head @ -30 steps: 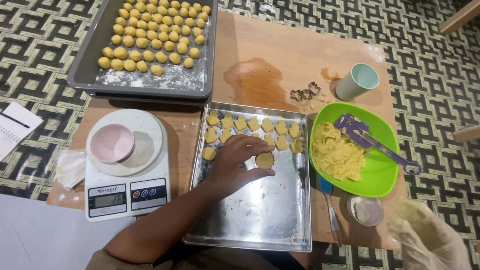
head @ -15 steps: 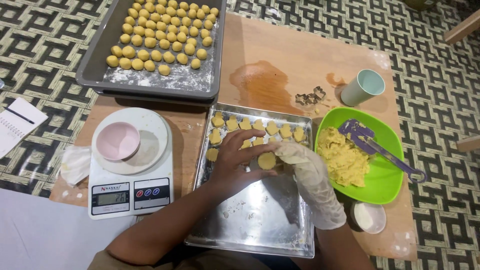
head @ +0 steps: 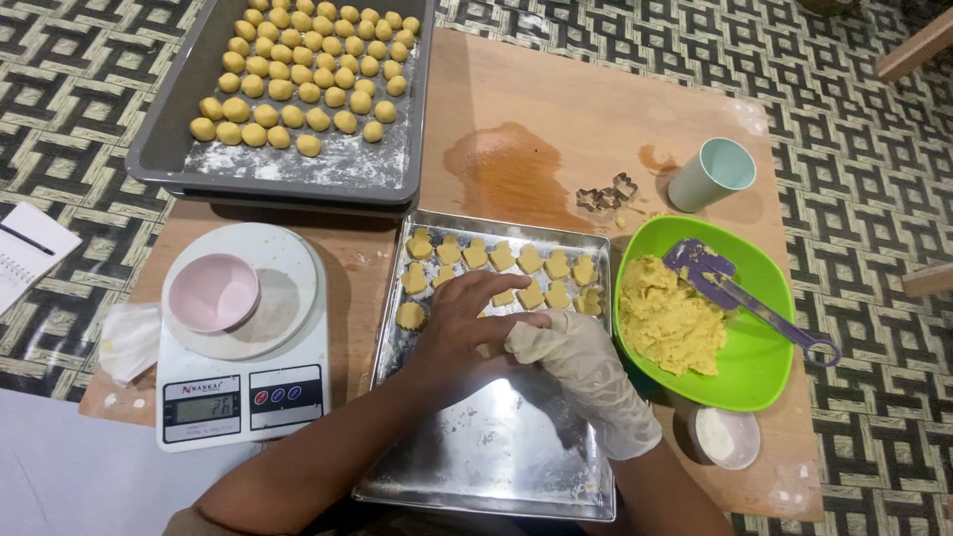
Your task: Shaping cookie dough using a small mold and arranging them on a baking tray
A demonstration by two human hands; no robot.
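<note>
On the silver baking tray (head: 496,467), just below its two rows of shaped dough pieces (head: 501,260), the bare left hand (head: 467,323) spreads open, fingers pressing down, while the gloved right hand (head: 571,352) curls against it (its grip hidden), likely seating another piece, the green dough bowl (head: 764,367) beside the tray's right edge.

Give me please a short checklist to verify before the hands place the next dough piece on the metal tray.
1. Free space on the metal tray: ok, the near half is bare.
2. Left hand and gloved right hand over the tray: ok, they meet at the second row.
3. Piece between the hands: cannot tell, it is hidden.
4. Dough in the green bowl: ok, a heap remains.
5. Shaped pieces in rows: ok.
</note>
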